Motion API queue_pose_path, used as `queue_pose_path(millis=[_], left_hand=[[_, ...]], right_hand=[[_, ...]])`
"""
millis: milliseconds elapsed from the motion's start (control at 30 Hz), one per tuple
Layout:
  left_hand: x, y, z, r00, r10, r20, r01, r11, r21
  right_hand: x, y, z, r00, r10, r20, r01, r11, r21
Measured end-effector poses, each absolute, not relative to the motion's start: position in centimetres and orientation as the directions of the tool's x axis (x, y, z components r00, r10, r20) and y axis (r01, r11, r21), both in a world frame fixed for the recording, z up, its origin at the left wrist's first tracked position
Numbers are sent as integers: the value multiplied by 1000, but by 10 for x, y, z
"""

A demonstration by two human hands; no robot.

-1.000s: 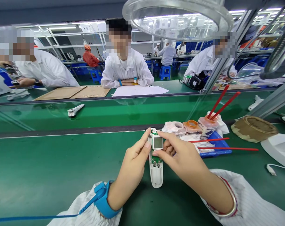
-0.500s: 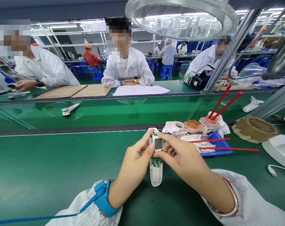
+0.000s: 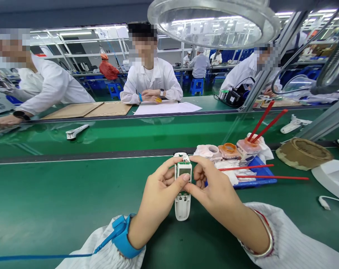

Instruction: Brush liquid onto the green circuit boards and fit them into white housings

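A white handheld device housing (image 3: 182,209) stands nearly upright in view above the green bench, its inside facing me. In it sits a green circuit board with a small grey display (image 3: 184,170) in a white frame. My left hand (image 3: 165,183) is closed on the housing from the left, its thumb lying over the display's lower part. From the right, my right hand (image 3: 210,181) touches the housing, index fingertip near the top edge and thumb below the display. Its other fingers are curled. A blue wrist strap (image 3: 124,235) with a cord is around my left wrist.
Right of my hands, a blue tray (image 3: 259,175) holds white tissues, bottles and red sticks (image 3: 259,178). Beyond are a brown round block (image 3: 304,153) and a white cable plug (image 3: 324,203). White device parts (image 3: 77,132) lie on the green conveyor. Co-workers sit opposite; a ring magnifier (image 3: 214,24) hangs overhead.
The housing has shifted slightly left, and my left thumb has moved onto the display. My right fingers sit a little differently. Parts on the conveyor moved left; the left co-worker's arm reaches lower.
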State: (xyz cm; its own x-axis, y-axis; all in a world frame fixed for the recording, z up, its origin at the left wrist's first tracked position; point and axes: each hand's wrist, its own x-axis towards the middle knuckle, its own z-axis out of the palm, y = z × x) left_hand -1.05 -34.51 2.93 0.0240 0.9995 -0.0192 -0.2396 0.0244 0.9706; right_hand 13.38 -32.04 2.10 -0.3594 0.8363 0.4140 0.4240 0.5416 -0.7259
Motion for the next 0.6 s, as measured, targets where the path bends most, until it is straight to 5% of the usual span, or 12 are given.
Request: queue_pose_path(millis=[200,333,600], left_hand=[[-12,-352,35,-1,999,37,-294,-36,955],[-12,-352,36,-2,999,33,-331,-32,943],[-9,-354,35,41,999,-6,-321,19,947]], right_hand=[[131,-317,28,-408,897,169,74,217,-973],[131,-318,33,-538,834,124,-102,81,-991],[129,-319,29,-546,829,118,-155,39,-987]])
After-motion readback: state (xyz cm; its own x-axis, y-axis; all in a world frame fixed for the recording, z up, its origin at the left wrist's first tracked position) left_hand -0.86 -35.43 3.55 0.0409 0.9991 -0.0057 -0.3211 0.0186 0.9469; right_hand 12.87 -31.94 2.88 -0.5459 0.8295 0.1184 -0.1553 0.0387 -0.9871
